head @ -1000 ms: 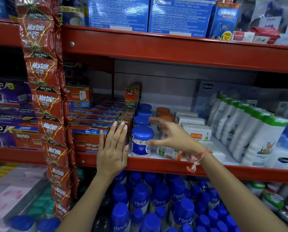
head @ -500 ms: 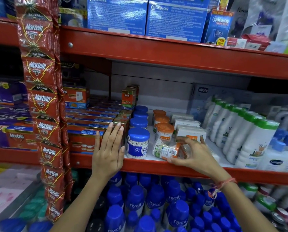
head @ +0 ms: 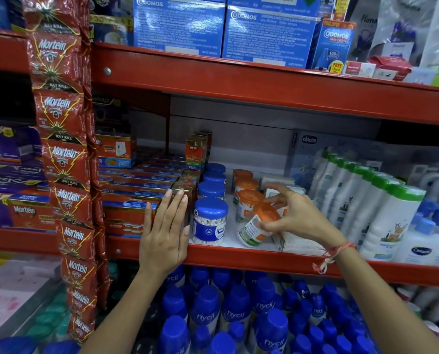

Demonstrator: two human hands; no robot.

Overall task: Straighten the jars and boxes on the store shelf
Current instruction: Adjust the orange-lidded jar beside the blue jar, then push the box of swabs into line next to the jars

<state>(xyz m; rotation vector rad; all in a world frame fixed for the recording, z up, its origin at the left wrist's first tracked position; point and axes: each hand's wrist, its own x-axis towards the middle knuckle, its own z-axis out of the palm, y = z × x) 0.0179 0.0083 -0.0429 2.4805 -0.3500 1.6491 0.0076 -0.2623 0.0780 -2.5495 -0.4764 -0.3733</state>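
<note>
On the middle red shelf [head: 238, 259] stands a row of blue-lidded cotton-bud jars [head: 209, 221], the front one upright at the edge. Beside them is a row of orange-lidded jars [head: 246, 198]. My right hand [head: 295, 218] grips one orange-lidded jar [head: 254, 227], which is tilted with its lid up to the right and its base near the shelf. My left hand [head: 166, 233] lies flat, fingers together, against the front of the red Mortein boxes [head: 129, 213] just left of the blue jars. White boxes [head: 279, 182] sit behind my right hand.
A hanging strip of red Mortein sachets [head: 65, 159] drops down at the left. White bottles with green caps [head: 382, 205] crowd the shelf's right side. Blue Nycil bottles [head: 233, 315] fill the shelf below. Blue Odomos boxes [head: 267, 31] sit on the shelf above.
My right hand dropped onto the orange-lidded jar lying on its side at the shelf front and has tipped it up to a slant. My left hand has stayed against the boxes.
</note>
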